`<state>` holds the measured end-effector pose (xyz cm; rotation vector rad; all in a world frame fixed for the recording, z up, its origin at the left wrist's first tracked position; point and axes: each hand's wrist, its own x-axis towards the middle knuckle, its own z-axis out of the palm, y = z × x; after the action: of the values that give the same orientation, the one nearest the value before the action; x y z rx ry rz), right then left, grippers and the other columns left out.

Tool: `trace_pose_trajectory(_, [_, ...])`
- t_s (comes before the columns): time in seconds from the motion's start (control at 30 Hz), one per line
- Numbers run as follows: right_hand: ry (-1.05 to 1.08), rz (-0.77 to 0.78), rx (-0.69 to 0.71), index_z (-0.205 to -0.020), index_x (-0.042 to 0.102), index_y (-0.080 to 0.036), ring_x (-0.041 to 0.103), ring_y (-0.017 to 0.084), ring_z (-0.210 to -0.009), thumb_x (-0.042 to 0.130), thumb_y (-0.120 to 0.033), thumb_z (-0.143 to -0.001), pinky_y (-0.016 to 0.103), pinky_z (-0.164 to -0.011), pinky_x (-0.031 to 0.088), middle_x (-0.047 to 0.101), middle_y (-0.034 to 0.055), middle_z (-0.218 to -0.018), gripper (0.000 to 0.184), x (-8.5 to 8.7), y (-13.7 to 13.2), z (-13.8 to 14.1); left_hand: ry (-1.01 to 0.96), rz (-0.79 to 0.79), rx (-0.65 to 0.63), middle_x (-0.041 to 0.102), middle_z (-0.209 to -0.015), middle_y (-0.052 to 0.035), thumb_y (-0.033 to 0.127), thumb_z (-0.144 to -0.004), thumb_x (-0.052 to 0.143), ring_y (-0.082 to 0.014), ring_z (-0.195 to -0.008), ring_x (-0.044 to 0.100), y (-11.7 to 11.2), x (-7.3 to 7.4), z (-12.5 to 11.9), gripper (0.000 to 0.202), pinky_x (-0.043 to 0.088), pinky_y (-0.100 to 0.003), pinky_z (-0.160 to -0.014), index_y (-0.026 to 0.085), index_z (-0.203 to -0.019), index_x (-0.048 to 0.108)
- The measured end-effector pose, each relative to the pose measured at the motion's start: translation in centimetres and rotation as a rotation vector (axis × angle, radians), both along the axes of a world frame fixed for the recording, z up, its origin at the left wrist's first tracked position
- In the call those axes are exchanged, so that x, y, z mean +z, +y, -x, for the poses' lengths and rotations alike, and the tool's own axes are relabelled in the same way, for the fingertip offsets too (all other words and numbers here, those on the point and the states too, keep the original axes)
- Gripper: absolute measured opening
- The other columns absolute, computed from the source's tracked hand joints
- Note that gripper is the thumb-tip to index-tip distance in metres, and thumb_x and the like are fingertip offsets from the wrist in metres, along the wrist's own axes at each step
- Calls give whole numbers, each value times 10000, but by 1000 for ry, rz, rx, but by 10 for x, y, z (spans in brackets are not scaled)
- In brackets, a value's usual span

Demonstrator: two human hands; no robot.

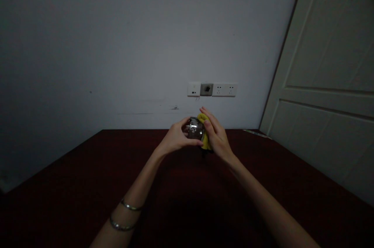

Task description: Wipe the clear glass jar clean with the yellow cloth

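A small clear glass cup (195, 129), lying on its side in the air, is gripped by my left hand (176, 135), thumb below and fingers above. My right hand (217, 135) presses a yellow cloth (206, 140) against the cup's right end. Part of the cloth is covered by the right fingers, and its lower edge looks dark. Both hands are raised over the dark red tabletop (181, 185). Whether any cloth is tucked inside the cup I cannot tell.
Behind the table stands a pale wall with white sockets (224, 89) and a grey switch plate (206, 89). A white panelled door (327, 84) borders the right side. A thin flat strip (257, 133) lies at the table's far right edge.
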<state>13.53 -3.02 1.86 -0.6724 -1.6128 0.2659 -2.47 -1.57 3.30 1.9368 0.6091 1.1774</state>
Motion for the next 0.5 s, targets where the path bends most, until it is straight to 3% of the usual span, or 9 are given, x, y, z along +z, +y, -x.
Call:
trace_pose_trajectory(0.2, [-77, -219, 27, -1196, 579, -342, 401, 180, -1320, 473, -323, -914, 459, -1110, 300, 398, -10, -1459, 301, 2, -8, 3, -9, -87, -23, 582, -1222, -142, 254, -548, 825, -263, -1057, 605, 1, -1, 1, 784, 463, -467, -956, 157, -1248, 487])
trace_pose_trajectory(0.27, [32, -175, 39, -1141, 620, -326, 439, 176, -1293, 488, -329, -907, 446, -1105, 314, 466, 0, -1411, 268, 4, -5, 4, 7, -104, -23, 574, -1242, -139, 260, -544, 828, -271, -1096, 587, -1, 0, 1, 821, 438, -485, -988, 166, -1276, 466])
trace_pose_trajectory(0.37, [225, 9, 67, -1067, 667, -273, 520, 199, -1222, 512, -392, -885, 455, -1076, 358, 589, 42, -1289, 267, 4, 4, 3, 79, -177, -4, 549, -1289, -135, 283, -519, 840, -291, -1178, 532, -4, 3, 1, 865, 383, -509, -1038, 177, -1291, 463])
trace_pose_trajectory(0.5, [313, 132, 107, -1051, 680, -237, 567, 218, -1168, 525, -424, -868, 467, -1048, 390, 630, 72, -1230, 304, 5, 8, 1, 143, -250, 27, 525, -1325, -129, 320, -519, 838, -299, -1228, 489, -6, 4, 3, 890, 339, -510, -1071, 190, -1312, 455])
